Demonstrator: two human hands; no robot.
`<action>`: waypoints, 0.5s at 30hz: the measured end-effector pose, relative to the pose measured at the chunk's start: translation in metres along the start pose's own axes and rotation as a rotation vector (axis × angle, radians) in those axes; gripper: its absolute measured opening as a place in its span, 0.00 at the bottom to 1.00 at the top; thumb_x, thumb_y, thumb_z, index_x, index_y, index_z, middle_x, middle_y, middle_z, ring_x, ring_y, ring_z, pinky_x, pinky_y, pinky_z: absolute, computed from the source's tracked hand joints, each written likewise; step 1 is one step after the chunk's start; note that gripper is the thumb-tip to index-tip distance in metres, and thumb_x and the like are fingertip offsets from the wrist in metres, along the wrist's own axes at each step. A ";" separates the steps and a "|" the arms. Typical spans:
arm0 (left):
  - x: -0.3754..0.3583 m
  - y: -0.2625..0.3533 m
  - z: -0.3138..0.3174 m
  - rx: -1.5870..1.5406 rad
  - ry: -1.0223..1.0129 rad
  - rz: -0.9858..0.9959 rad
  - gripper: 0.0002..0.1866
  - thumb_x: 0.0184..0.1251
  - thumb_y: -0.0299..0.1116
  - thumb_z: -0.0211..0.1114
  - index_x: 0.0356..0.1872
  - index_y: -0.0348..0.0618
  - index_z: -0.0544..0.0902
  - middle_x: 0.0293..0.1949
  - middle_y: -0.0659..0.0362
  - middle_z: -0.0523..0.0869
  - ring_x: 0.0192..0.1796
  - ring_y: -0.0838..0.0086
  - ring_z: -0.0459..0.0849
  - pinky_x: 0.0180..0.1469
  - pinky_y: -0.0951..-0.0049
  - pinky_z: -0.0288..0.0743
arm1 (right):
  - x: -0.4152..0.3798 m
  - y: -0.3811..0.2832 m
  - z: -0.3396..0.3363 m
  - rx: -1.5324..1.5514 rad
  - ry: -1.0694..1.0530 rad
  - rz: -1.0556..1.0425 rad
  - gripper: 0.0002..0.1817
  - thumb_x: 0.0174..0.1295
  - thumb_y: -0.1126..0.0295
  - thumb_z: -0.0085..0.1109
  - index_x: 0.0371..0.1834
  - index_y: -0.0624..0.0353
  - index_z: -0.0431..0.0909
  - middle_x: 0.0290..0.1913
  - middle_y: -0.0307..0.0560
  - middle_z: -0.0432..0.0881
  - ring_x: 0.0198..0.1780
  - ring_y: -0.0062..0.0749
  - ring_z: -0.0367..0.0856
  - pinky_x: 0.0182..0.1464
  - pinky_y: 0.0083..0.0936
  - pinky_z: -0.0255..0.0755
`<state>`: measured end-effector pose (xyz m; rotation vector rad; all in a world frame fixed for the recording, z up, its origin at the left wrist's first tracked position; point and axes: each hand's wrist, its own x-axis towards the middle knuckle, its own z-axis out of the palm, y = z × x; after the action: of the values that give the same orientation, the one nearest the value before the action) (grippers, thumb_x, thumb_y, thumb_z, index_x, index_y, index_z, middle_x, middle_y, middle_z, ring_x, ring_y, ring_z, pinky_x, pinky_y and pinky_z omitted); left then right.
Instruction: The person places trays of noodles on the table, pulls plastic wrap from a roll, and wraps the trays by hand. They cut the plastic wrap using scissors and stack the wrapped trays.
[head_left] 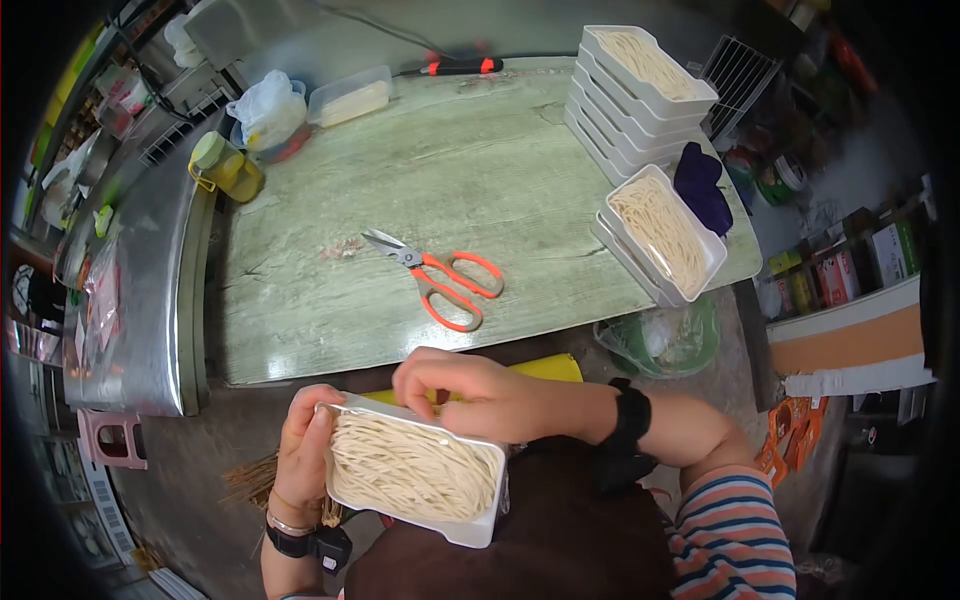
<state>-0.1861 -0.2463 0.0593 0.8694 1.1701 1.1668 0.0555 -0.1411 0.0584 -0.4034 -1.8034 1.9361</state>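
Observation:
A white tray of pale noodles (412, 468) is held at the front, in front of the dark apron. My left hand (303, 445) grips its left end, thumb on the rim. Over the tray's far edge lies my right hand (470, 392), its fingers curled together; what they pinch, if anything, is too small to make out. Orange-handled scissors (440, 280) lie partly open on the table (330, 230). At the right, a tall stack of white trays (640, 100) has noodles in its top tray, and a shorter stack (665, 235) stands nearer.
A yellow-green jar (228, 168), a white plastic bag (268, 112) and a clear container (350, 97) stand at the back left. A dark purple cloth (703, 190) lies beside the stacks. A green basin (672, 338) sits below the table's right edge.

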 end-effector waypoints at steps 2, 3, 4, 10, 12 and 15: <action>0.003 0.001 0.004 0.079 -0.018 0.021 0.10 0.76 0.32 0.48 0.51 0.41 0.72 0.47 0.60 0.75 0.48 0.79 0.74 0.53 0.77 0.69 | 0.009 0.006 0.007 0.037 0.034 -0.082 0.04 0.55 0.75 0.48 0.34 0.60 0.70 0.40 0.44 0.70 0.45 0.30 0.71 0.47 0.26 0.67; 0.003 0.000 0.006 0.079 -0.019 0.021 0.10 0.76 0.32 0.48 0.51 0.41 0.72 0.47 0.60 0.75 0.48 0.79 0.74 0.53 0.77 0.69 | 0.013 0.003 0.007 -0.043 0.073 -0.069 0.05 0.56 0.75 0.49 0.35 0.60 0.71 0.39 0.44 0.71 0.44 0.31 0.72 0.47 0.27 0.67; 0.003 -0.001 0.007 0.037 -0.019 0.008 0.10 0.76 0.33 0.48 0.51 0.41 0.72 0.46 0.60 0.76 0.47 0.79 0.75 0.52 0.77 0.70 | 0.017 0.000 0.006 -0.123 0.112 -0.056 0.05 0.57 0.74 0.51 0.36 0.61 0.72 0.38 0.44 0.71 0.44 0.31 0.72 0.46 0.27 0.67; 0.011 0.005 0.012 -0.206 0.203 0.081 0.12 0.77 0.36 0.48 0.55 0.44 0.68 0.44 0.58 0.79 0.46 0.75 0.79 0.49 0.75 0.76 | 0.026 -0.024 -0.039 0.036 0.460 -0.035 0.15 0.71 0.62 0.44 0.51 0.61 0.73 0.49 0.44 0.75 0.51 0.26 0.74 0.53 0.25 0.68; 0.014 0.015 0.015 -0.289 0.312 0.133 0.13 0.78 0.37 0.47 0.56 0.44 0.67 0.44 0.57 0.80 0.46 0.74 0.81 0.48 0.73 0.77 | 0.013 -0.026 -0.041 0.177 0.600 -0.120 0.20 0.73 0.55 0.41 0.53 0.59 0.74 0.43 0.38 0.79 0.44 0.18 0.75 0.45 0.19 0.68; 0.022 0.016 0.013 -0.314 0.384 0.219 0.14 0.78 0.38 0.47 0.58 0.46 0.66 0.45 0.55 0.80 0.47 0.73 0.81 0.49 0.71 0.78 | -0.014 -0.023 -0.028 -0.046 0.357 0.137 0.24 0.73 0.54 0.41 0.57 0.64 0.71 0.38 0.44 0.80 0.40 0.24 0.79 0.43 0.22 0.71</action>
<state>-0.1776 -0.2202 0.0726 0.5548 1.1700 1.7007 0.0844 -0.1233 0.0772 -0.8499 -1.6228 1.7740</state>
